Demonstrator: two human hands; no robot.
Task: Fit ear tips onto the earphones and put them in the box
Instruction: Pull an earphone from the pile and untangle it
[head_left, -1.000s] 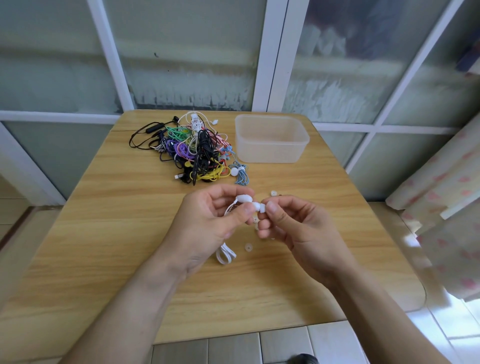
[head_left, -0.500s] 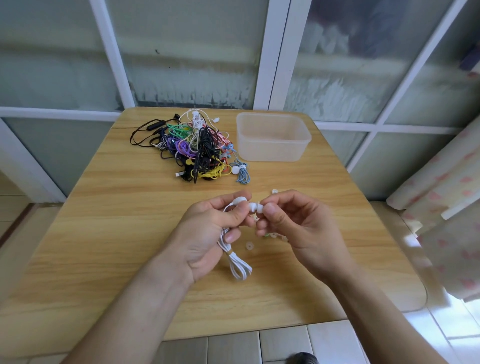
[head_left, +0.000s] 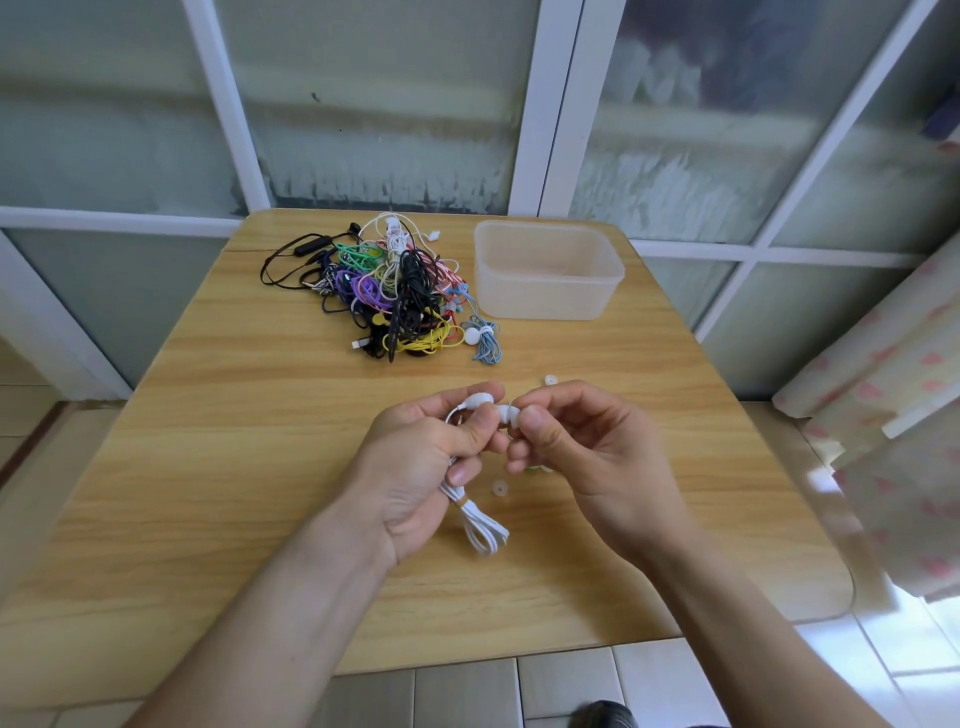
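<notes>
My left hand (head_left: 423, 467) grips a white earphone (head_left: 478, 401) above the middle of the wooden table (head_left: 208, 467); its bundled white cable (head_left: 480, 527) hangs below my palm. My right hand (head_left: 587, 452) pinches a white ear tip (head_left: 508, 415) against the earbud's nozzle. Loose clear ear tips lie on the table, one (head_left: 500, 487) between my hands and one (head_left: 550, 380) beyond my right hand. A translucent plastic box (head_left: 545, 275) stands at the far right with nothing visible inside. A tangled heap of coloured earphones (head_left: 395, 296) lies to its left.
The table stands against frosted glass panels with white frames (head_left: 550, 104). A floral curtain (head_left: 893, 457) hangs beside the table's right edge. Tiled floor (head_left: 467, 691) shows below the near edge.
Both hands stay together at the earbud. The white cable bundle has dropped lower and now hangs out below my left palm. The camera view has shifted slightly.
</notes>
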